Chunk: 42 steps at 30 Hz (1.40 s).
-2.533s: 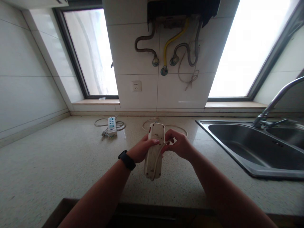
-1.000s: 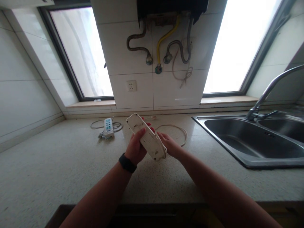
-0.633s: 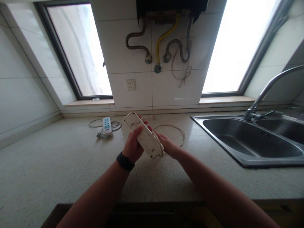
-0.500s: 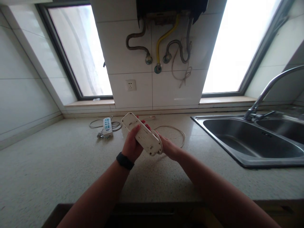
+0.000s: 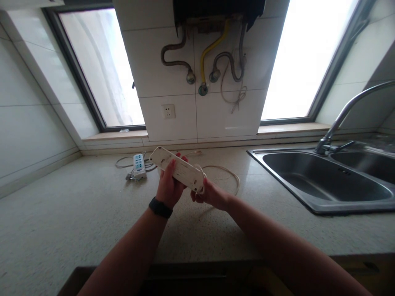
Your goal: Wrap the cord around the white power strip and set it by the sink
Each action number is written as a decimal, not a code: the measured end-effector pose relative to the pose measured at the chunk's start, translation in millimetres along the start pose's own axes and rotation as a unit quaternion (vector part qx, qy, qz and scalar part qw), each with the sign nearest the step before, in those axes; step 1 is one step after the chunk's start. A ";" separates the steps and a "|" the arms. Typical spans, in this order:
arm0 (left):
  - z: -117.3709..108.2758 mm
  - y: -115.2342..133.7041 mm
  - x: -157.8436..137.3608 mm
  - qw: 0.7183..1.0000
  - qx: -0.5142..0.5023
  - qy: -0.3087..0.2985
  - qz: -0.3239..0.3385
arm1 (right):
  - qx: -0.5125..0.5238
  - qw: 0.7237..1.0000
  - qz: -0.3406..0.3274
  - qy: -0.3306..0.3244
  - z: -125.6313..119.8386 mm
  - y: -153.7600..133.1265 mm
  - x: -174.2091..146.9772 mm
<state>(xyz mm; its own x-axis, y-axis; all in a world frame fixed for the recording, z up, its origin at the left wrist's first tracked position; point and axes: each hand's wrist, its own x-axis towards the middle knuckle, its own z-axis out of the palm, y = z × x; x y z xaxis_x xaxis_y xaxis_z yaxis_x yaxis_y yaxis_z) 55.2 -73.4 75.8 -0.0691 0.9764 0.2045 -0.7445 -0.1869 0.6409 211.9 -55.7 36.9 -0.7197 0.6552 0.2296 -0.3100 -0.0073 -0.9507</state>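
Above the counter, my left hand (image 5: 169,185) is wrapped round a white power strip (image 5: 180,170), thumb across its underside. The strip is tilted, its far end up to the left. At its near right end my right hand (image 5: 212,194) is closed on the strip's pale cord (image 5: 202,174), which loops round that end. More of the cord lies in a wide curve on the counter behind my right hand. The right fingertips are partly hidden under the strip. A black band is on my left wrist.
A second power strip (image 5: 139,163) with blue sockets lies at the back left, its grey cord coiled beside it. On the right a steel double sink (image 5: 317,207) with a tap (image 5: 342,117) is set into the counter (image 5: 92,213). A wall socket (image 5: 168,111) and hoses (image 5: 175,63) are behind.
The strip has turned flatter and shifted a little left in my left hand. My right hand has come round to the strip's near end, its fingers now curled below it at the cord.
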 end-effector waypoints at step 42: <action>-32.7 -9.1 11.2 0.679 0.687 -0.259 0.014 | -0.360 0.855 -0.204 0.313 -37.4 -40.0 -15.8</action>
<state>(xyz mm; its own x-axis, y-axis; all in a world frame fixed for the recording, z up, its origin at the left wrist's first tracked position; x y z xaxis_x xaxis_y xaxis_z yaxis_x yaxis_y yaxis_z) 39.5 -57.2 48.0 0.4373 0.8679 0.2354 0.5984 -0.4763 0.6443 259.0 -37.5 63.5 -0.1004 0.7692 0.6311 0.1686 0.6383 -0.7511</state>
